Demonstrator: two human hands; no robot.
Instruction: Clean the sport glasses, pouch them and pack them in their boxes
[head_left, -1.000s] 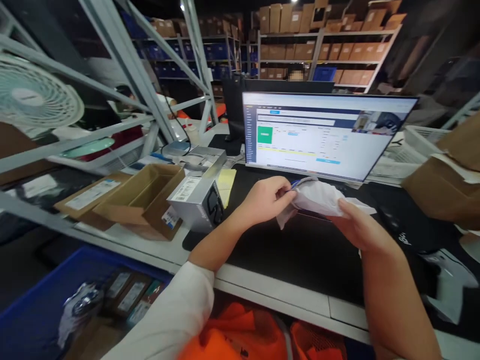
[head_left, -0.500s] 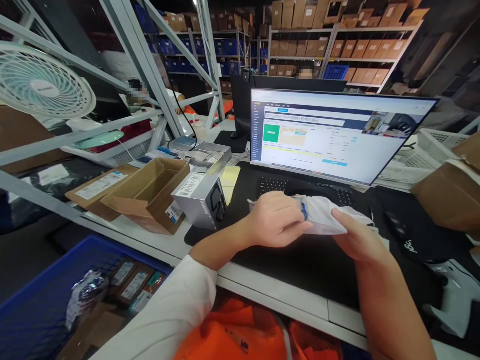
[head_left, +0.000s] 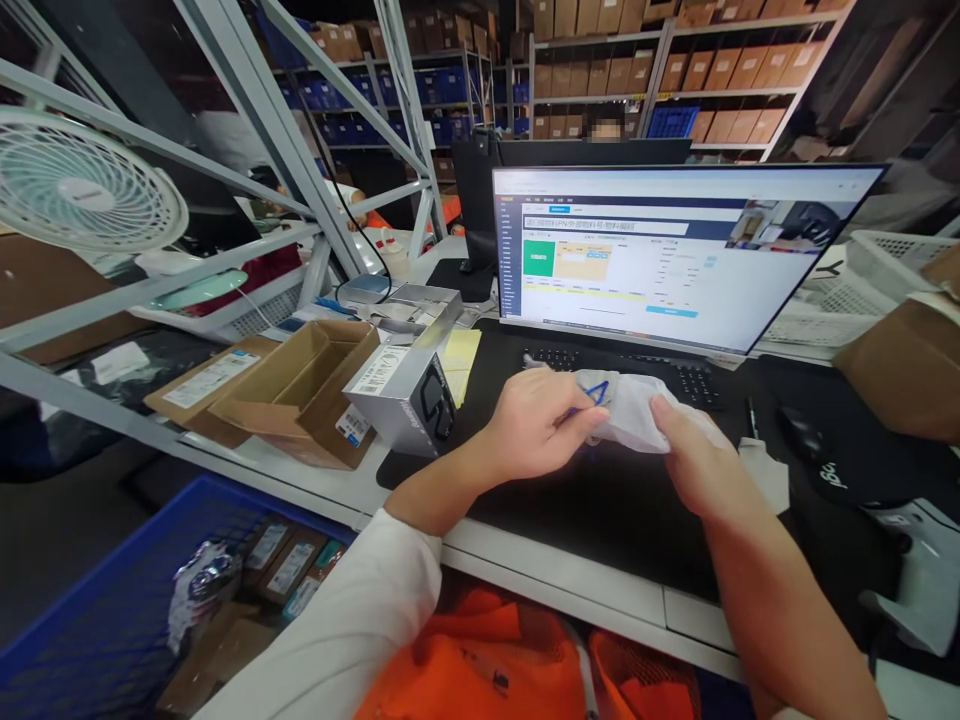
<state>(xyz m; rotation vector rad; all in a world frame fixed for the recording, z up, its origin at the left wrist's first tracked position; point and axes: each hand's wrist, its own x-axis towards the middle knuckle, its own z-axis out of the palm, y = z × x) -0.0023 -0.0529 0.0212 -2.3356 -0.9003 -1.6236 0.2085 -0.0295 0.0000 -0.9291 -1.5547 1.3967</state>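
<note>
Above the black desk mat, my right hand [head_left: 697, 450] grips a thin white pouch [head_left: 634, 412], thumb on top. My left hand [head_left: 536, 425] is closed at the pouch's left end, its fingers pinched around a blue part [head_left: 596, 393] that shows through or out of the opening; its kind I cannot make out. Behind both hands lies a black keyboard [head_left: 694, 385], partly covered. To the left of my left forearm stands a silver printed box [head_left: 405, 405], with an opened brown carton [head_left: 300, 395] beyond it.
A lit monitor [head_left: 622, 310] rises behind the keyboard. On the right are a mouse [head_left: 799, 435], a white scanner-like device [head_left: 919, 580] and a brown box [head_left: 900, 365]. A blue crate [head_left: 82, 580] with packages sits below the desk's left edge. A fan [head_left: 82, 190] hangs upper left.
My left hand has shifted slightly left and down along the pouch, and more of the blue part shows. A pale paper piece by the right hand is more exposed.
</note>
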